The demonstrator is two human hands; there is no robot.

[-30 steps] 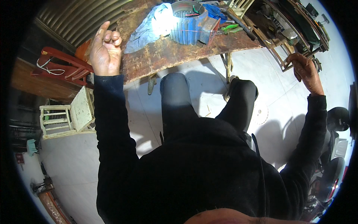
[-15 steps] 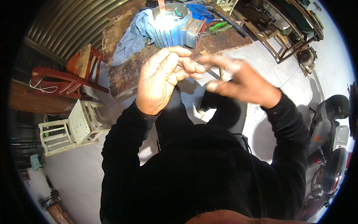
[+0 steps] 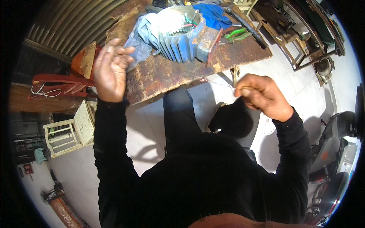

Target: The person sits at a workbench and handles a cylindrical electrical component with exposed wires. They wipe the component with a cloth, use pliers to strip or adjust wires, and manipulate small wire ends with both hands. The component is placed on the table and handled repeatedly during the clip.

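My left hand [image 3: 112, 70] is raised at the left, beside the table's edge. Its fingers are apart and slightly smeared, with nothing visible in them. To the right, my right hand [image 3: 262, 95] is closed in a pinch in front of the table. A thin wire [image 3: 220, 83] runs left from its fingertips, with a small reddish loop at the end. On the table stands a blue finned motor housing [image 3: 178, 49], its round opening facing up. Coloured leads [image 3: 188, 26] show inside, and strong light washes out part of the opening.
The worn wooden table [image 3: 159, 78] carries a blue-grey cloth [image 3: 142, 38], a bright blue cloth [image 3: 213, 16], green-handled pliers [image 3: 237, 34] and a dark bar [image 3: 251, 28]. A red chair [image 3: 64, 79] and a small whitish chair [image 3: 81, 123] stand left; a scooter [image 3: 334, 152] is at right.
My hands have moved apart: the left went left and opened, the right came lower and closed in a pinch on the wire. More of the table and motor housing shows.
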